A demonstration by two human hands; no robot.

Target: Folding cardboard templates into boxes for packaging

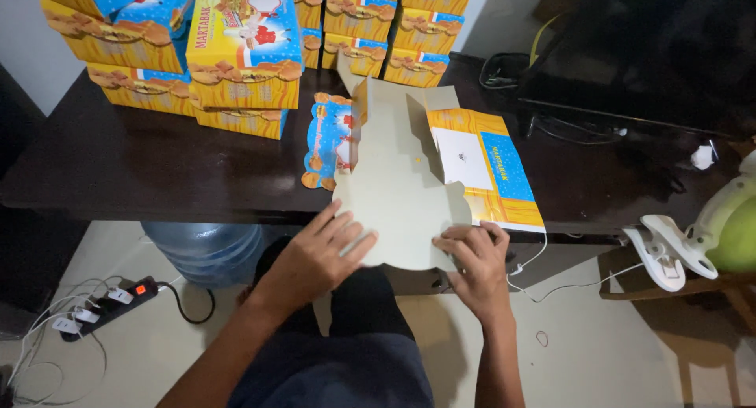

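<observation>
1. A person seated at a dark table (pixel 118 172) works on a flat cardboard box blank (pixel 402 187), grey side up, its near edge hanging over the table edge toward the lap.

2. The left hand (pixel 315 254) lies palm down on the near left part of the blank, fingers (pixel 339 227) spread and pointing up and to the right; it presses rather than grips, with nothing closed inside it.

3. The right hand (pixel 476 258) sits at the near right corner, fingers curled, the tips pinching or pushing a small flap edge; whether the thumb is under the card cannot be told.

4. Beyond the right fingertips the printed yellow-and-blue panel (pixel 492 172) is turned outward; beyond the left fingertips a scalloped flap (pixel 327 144) lies flat.

5. To fold well, the flat hand should likely hold the panel firm just beside the crease while the other bends the flap along the scored line, keeping the overhanging edge from sagging.

6. Both forearms reach in from below, wrists low, elbows apart.

7. Finished boxes (pixel 244 53) stand stacked farther off; a water jug (pixel 209 250) and power strip (pixel 110 302) sit on the floor at left.
</observation>
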